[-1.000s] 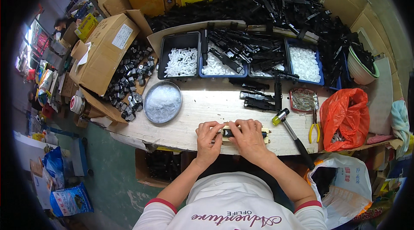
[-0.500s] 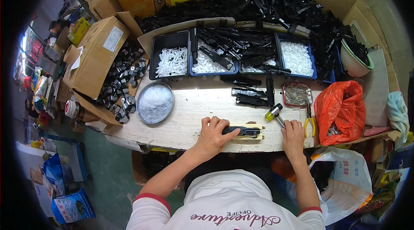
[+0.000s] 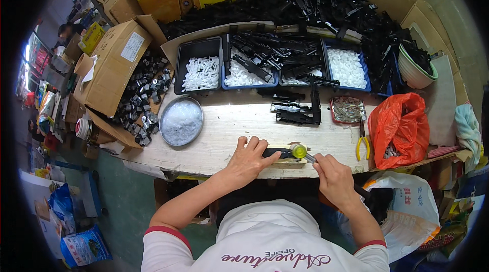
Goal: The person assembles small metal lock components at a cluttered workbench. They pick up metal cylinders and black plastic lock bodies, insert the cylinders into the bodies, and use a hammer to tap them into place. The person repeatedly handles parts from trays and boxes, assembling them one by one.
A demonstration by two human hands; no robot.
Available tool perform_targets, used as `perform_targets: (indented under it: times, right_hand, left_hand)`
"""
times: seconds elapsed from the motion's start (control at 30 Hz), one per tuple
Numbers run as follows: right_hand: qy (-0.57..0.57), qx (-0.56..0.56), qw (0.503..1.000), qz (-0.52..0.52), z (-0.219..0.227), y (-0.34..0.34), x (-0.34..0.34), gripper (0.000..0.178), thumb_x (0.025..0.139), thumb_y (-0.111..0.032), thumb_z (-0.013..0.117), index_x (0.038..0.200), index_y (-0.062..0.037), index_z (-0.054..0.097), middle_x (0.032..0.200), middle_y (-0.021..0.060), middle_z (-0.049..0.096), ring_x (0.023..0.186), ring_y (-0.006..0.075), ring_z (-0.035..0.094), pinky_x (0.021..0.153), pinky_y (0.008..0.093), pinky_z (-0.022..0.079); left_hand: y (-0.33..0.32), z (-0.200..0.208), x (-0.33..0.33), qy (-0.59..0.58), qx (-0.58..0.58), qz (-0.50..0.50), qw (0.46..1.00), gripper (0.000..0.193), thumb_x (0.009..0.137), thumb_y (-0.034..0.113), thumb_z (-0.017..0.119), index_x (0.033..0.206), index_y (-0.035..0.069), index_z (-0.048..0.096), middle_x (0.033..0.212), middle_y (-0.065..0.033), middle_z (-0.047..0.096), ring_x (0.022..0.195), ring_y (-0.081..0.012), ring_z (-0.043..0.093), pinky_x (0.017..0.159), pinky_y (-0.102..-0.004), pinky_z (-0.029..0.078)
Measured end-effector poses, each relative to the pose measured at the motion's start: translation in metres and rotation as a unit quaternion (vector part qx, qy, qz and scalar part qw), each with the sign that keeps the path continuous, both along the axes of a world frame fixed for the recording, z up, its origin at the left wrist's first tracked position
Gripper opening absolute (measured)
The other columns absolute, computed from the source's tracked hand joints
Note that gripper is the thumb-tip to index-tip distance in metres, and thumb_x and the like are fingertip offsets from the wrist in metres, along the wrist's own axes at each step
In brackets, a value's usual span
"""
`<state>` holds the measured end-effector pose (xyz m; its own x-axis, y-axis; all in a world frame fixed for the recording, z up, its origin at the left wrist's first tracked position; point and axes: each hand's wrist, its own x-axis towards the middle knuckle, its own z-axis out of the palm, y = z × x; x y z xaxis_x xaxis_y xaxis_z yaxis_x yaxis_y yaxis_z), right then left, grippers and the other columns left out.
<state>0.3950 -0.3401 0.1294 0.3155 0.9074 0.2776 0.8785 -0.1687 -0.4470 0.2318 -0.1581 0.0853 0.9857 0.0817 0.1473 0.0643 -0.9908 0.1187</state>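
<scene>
My left hand [image 3: 248,160] is closed on a long black plastic part [image 3: 276,153], pinning it near the front edge of the bench. Beneath the part lies a pale block, now mostly covered. My right hand [image 3: 333,176] grips the metal handle of a small mallet. The yellow-green head of the mallet [image 3: 298,150] is over the right end of the black part; whether they touch I cannot tell. Several similar black parts [image 3: 295,114] lie farther back on the bench.
A round metal dish [image 3: 182,121] of whitish pieces stands left. Bins of white pieces [image 3: 347,68] line the back before a heap of black parts [image 3: 326,4]. At right are a tray of pins [image 3: 348,110], yellow-handled pliers [image 3: 362,147] and a red bag [image 3: 400,129].
My right hand has lifted the mallet off the bench and swung it left, over the black part. My left hand stays on that part.
</scene>
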Motion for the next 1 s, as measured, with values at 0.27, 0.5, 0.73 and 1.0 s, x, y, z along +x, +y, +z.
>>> perform_targets:
  times: [0.27, 0.5, 0.73, 1.0]
  right_hand:
    - [-0.067, -0.140, 0.988, -0.019, 0.002, 0.005, -0.005, 0.013, 0.084, -0.017, 0.055, 0.089, -0.0043, 0.053, 0.065, 0.0104, 0.056, 0.051, 0.0299, 0.057, 0.044, 0.0398, 0.044]
    - [-0.072, -0.142, 0.987, -0.019, -0.013, 0.007, -0.005, 0.015, 0.085, -0.021, 0.053, 0.082, -0.0057, 0.051, 0.062, 0.0102, 0.056, 0.049, 0.0302, 0.057, 0.043, 0.0394, 0.044]
    - [-0.036, 0.004, 0.999, 0.018, 0.007, 0.029, -0.016, 0.018, 0.086, -0.021, 0.052, 0.079, -0.0046, 0.051, 0.062, 0.0106, 0.058, 0.049, 0.0300, 0.058, 0.043, 0.0397, 0.044]
    - [-0.050, -0.092, 0.993, 0.051, -0.003, 0.061, -0.021, 0.018, 0.087, -0.020, 0.050, 0.078, -0.0040, 0.050, 0.059, 0.0129, 0.058, 0.049, 0.0314, 0.058, 0.044, 0.0401, 0.045]
  left_hand:
    - [-0.006, -0.006, 0.000, -0.016, 0.019, 0.006, 1.000, 0.049, 0.070, 0.004, 0.059, 0.116, 0.021, 0.057, 0.103, -0.0122, 0.049, 0.090, -0.0244, 0.044, 0.075, -0.0386, 0.029]
    - [0.002, -0.004, 0.004, -0.017, -0.071, -0.006, 0.997, 0.054, 0.064, -0.003, 0.059, 0.114, 0.018, 0.058, 0.097, -0.0118, 0.050, 0.086, -0.0271, 0.044, 0.071, -0.0367, 0.036]
    - [0.003, -0.004, 0.006, -0.100, -0.220, 0.094, 0.966, 0.061, 0.061, -0.010, 0.059, 0.119, 0.005, 0.046, 0.087, -0.0105, 0.053, 0.081, -0.0289, 0.046, 0.070, -0.0369, 0.042]
    - [-0.010, -0.019, -0.005, -0.196, -0.319, 0.163, 0.913, 0.071, 0.064, -0.006, 0.065, 0.128, 0.001, 0.035, 0.095, -0.0127, 0.052, 0.088, -0.0298, 0.046, 0.077, -0.0370, 0.040]
